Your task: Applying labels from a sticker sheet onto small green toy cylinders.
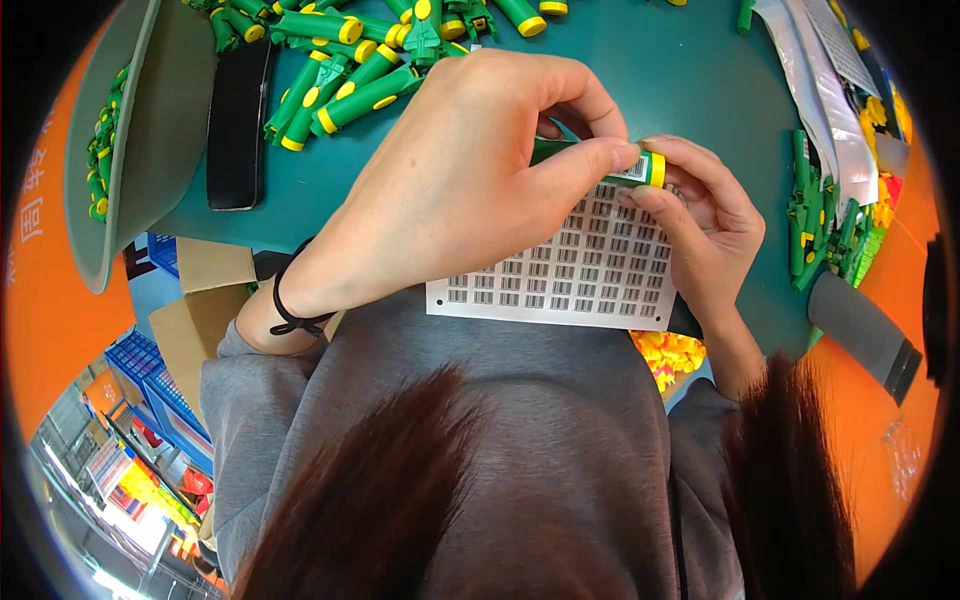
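Orange panels curve up on both sides of the dark green bench that I am watching from my remote station. At the centre of my view is one green tube with a yellow end, held in the air between the two hands, above a white sheet of barcode labels. A barcode label shows on the tube, just beside the yellow end.

My right hand has its grip closed on that end, thumb below and fingers above. My left hand reaches across from the other side, its thumb laid along the tube at the label and its index finger curled close to the thumb; the other fingers are mostly hidden, so I cannot tell whether that grip is clamped. I see a black band around the left wrist.

Beyond the left hand I have a loose heap of green and yellow tubes. A black phone lies beside the heap, near a grey bin with more green and yellow pieces in it. Over on my right, white papers lie near another cluster of green pieces. Lower left, I make out a cardboard box and blue crates.
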`<state>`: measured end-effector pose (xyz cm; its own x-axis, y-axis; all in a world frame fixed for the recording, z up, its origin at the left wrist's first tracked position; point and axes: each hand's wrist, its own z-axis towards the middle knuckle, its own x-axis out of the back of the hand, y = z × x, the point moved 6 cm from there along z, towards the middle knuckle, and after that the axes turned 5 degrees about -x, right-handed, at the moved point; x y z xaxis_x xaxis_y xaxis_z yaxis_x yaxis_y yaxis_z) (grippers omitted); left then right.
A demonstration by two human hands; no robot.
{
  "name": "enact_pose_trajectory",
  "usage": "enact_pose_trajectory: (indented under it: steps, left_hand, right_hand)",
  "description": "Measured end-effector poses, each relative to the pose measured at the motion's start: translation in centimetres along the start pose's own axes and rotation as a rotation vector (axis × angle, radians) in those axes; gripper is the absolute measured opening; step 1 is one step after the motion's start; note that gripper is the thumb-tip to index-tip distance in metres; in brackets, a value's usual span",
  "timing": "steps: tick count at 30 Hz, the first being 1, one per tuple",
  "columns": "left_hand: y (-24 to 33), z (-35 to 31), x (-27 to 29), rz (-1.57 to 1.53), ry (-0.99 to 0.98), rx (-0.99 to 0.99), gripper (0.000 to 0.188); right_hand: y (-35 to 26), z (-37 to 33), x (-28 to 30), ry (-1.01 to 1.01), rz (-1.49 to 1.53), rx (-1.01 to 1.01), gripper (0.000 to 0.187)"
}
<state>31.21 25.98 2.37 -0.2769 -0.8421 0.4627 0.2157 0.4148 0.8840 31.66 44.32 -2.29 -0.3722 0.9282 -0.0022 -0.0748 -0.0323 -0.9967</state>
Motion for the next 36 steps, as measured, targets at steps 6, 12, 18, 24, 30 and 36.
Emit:
enact_pose_trajectory:
  steps: [6, 12, 18, 24, 30, 36]
  left_hand:
    - [-0.2, -0.1, -0.1, -0.002, 0.012, 0.001, 0.012]
    - [-0.3, -0.2, -0.3, -0.019, 0.02, 0.016, 0.013]
    - [-0.5, -0.3, -0.5, -0.043, 0.062, -0.007, 0.011]
    - [-1.3, -0.8, -1.6, -0.257, -0.006, 0.016, 0.03]
    - [-2.3, -1.7, -2.3, -0.522, -0.154, 0.161, 0.021]
    - [-2.7, -5.0, 5.0, -0.446, 0.247, 0.091, 0.026]
  right_hand:
    - [0.2, 0.0, 0.0, 0.015, -0.008, 0.013, 0.037]
    - [0.3, -0.1, 0.0, 0.017, 0.027, -0.018, 0.036]
    - [0.3, -0.1, 0.1, 0.033, 0.014, -0.06, 0.032]
    - [-0.7, -0.2, 0.5, -0.07, -0.153, 0.141, 0.038]
    - [-1.1, 0.2, -0.9, -0.174, -0.12, 0.035, 0.036]
    - [-4.3, 5.8, -2.3, -0.188, -0.337, 0.152, 0.027]
